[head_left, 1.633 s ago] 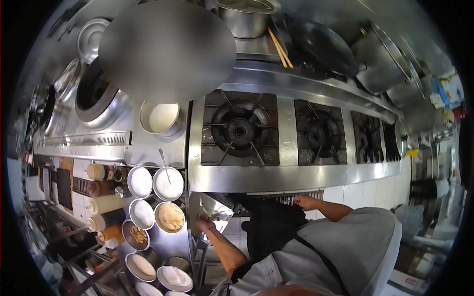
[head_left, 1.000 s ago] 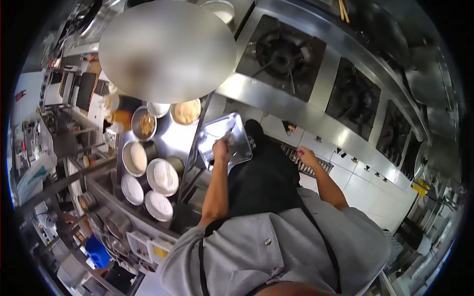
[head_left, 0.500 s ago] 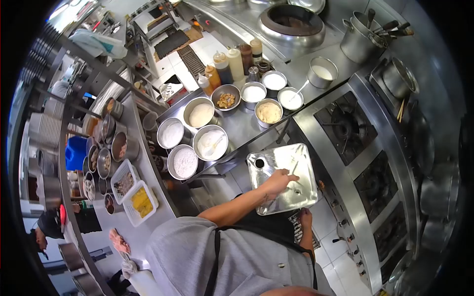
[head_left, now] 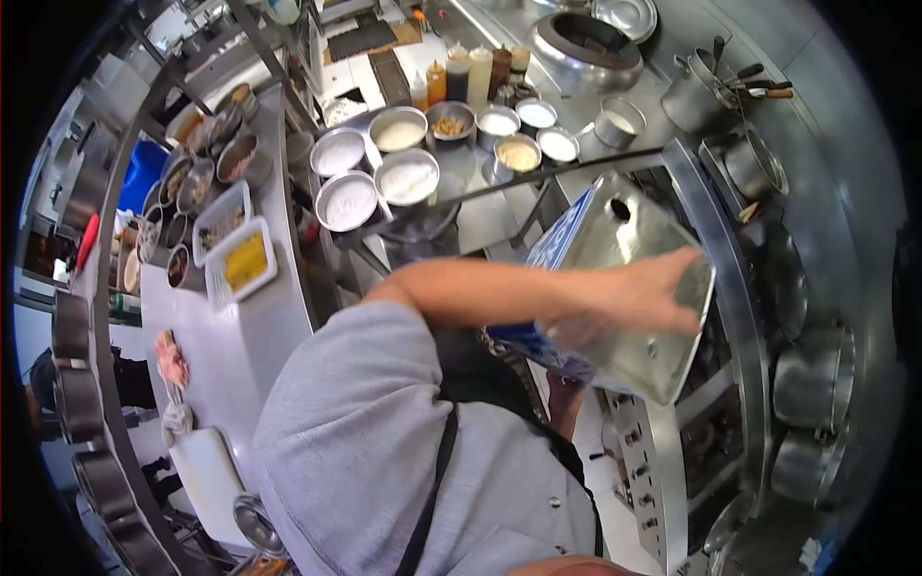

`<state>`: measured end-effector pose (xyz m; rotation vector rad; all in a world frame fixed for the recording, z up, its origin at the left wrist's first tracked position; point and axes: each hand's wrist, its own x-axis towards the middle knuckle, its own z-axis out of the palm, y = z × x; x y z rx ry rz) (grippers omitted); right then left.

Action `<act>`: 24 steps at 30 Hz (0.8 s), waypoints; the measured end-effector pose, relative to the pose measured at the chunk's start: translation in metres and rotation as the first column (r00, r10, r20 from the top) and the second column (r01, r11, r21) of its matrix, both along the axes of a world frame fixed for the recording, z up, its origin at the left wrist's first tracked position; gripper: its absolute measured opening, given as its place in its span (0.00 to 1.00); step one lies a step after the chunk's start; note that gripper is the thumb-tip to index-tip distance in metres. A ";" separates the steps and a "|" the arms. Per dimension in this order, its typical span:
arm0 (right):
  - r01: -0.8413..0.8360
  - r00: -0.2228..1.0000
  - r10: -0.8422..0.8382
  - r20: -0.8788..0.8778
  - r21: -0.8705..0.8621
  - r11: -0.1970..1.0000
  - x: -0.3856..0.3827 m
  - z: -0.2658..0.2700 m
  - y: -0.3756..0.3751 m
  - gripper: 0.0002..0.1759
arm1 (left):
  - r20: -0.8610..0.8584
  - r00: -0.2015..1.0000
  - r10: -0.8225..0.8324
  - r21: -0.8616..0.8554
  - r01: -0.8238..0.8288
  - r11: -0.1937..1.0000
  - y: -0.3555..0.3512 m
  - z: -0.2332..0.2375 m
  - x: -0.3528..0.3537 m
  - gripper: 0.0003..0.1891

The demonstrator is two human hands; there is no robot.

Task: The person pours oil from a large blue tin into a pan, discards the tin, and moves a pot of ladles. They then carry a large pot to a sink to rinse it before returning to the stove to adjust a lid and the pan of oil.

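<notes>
A large square metal tin [head_left: 634, 230] with a blue and white printed side is tilted in front of me. Its bare metal top faces me and has a round dark hole near the far corner. My left hand [head_left: 653, 293] reaches across that top, fingers closed at its right edge; motion blurs them a little. Below the tin's near side, part of my right hand [head_left: 565, 396] shows, its fingers hidden. The tin overlaps the stove [head_left: 730, 336] in view and hides part of its burners.
Bowls of white powders [head_left: 348, 202], a bowl of brown pieces [head_left: 448, 123] and squeeze bottles [head_left: 456, 75] stand on the counter ahead. At left, a bench holds plastic trays [head_left: 245, 259] and pots. A pot of utensils [head_left: 696, 96] stands at right; a wok station [head_left: 586, 53] is beyond.
The tin has moved right and nearer, and it has tipped so that its blue printed side shows. My left hand has shifted from the middle of its top to the right edge.
</notes>
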<state>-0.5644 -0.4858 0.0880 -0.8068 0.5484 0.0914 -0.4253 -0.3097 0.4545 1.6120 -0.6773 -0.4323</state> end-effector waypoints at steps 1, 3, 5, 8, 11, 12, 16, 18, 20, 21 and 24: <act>0.005 1.000 -0.005 -0.016 -0.016 1.000 -0.015 0.014 -0.010 0.28 | -0.077 0.995 -0.064 -0.081 0.057 0.995 -0.006 0.016 -0.002 0.46; 0.097 0.995 -0.101 -0.011 -0.170 0.981 -0.039 0.041 -0.032 0.26 | 0.126 0.991 -0.046 0.024 0.043 0.999 -0.028 0.020 0.010 0.44; 0.197 0.978 -0.208 -0.023 -0.231 0.953 -0.070 0.061 -0.061 0.25 | 0.063 0.993 -0.102 0.065 0.098 0.993 -0.036 0.040 0.013 0.43; 0.273 0.962 -0.263 0.074 -0.305 0.912 -0.109 0.087 -0.103 0.26 | -0.078 0.988 -0.136 0.088 0.143 0.986 -0.048 0.059 0.007 0.42; 0.453 0.887 -0.443 0.129 -0.426 0.783 -0.122 0.144 -0.112 0.20 | -0.118 0.980 -0.160 0.082 0.171 0.982 -0.079 0.064 0.005 0.34; 0.533 0.830 -0.545 0.122 -0.465 0.707 -0.129 0.160 -0.123 0.19 | -0.069 0.972 -0.225 0.022 0.227 0.974 -0.101 0.057 0.010 0.31; 0.570 0.716 -0.693 0.087 -0.646 0.508 -0.145 0.187 -0.149 0.20 | -0.235 0.854 -0.463 -0.190 0.427 0.884 -0.152 0.038 0.049 0.17; 0.545 0.685 -0.724 0.080 -0.716 0.436 -0.150 0.200 -0.168 0.20 | -0.219 0.821 -0.526 -0.207 0.488 0.848 -0.192 0.032 0.064 0.15; 0.598 0.544 -0.809 0.220 -0.779 0.190 -0.149 0.218 -0.166 0.17 | -0.197 0.767 -0.610 -0.253 0.561 0.788 -0.215 0.029 0.073 0.16; 0.602 0.512 -0.829 0.224 -0.782 0.161 -0.151 0.221 -0.177 0.16 | -0.186 0.724 -0.665 -0.268 0.614 0.743 -0.238 0.031 0.081 0.16; 0.609 0.414 -0.874 0.254 -0.791 0.058 -0.146 0.237 -0.204 0.14 | -0.193 0.619 -0.762 -0.176 0.742 0.647 -0.307 0.039 0.108 0.18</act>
